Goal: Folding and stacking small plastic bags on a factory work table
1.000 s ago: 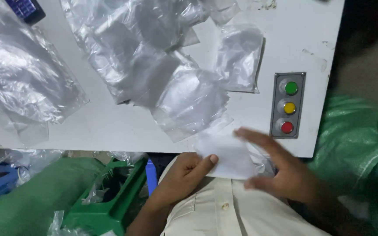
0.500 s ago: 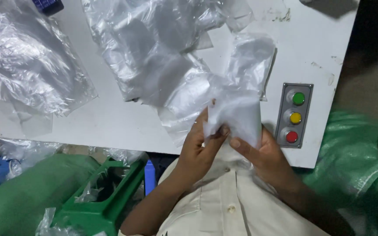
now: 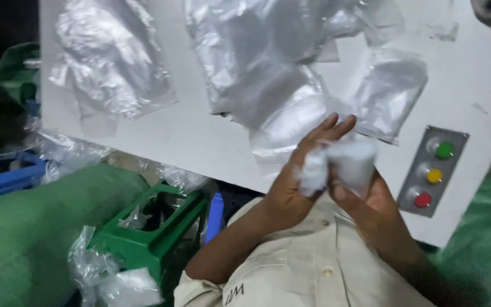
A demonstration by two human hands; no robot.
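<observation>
- I saw the left hand (image 3: 291, 190) raised over the near edge of the white surface (image 3: 200, 142), fingers (image 3: 328, 126) spread and extended, its palm pressed against the white wad (image 3: 339, 165); this grip was partly loosened, cupping the wad rather than clenching it.
- The right hand (image 3: 373, 210) lay on the opposite side of the wad, thumb and fingers wrapped about its lower part; that grip was clenched on the wad.
- The wad, soft and blurred, sat between the two palms, held just above the surface edge and the beige shirt (image 3: 308, 267).
- Just beyond the grip lay a heap of clear plastic bags (image 3: 279, 74) on the surface; a further crumpled clear bag (image 3: 109, 62) lay well apart on the left-hand side.
- Beside the right hand, a grey panel (image 3: 434, 170) carried a green, a yellow and a red button.
- Below the left forearm stood a green plastic stool (image 3: 154, 233), next to a green sack (image 3: 35, 233).
</observation>
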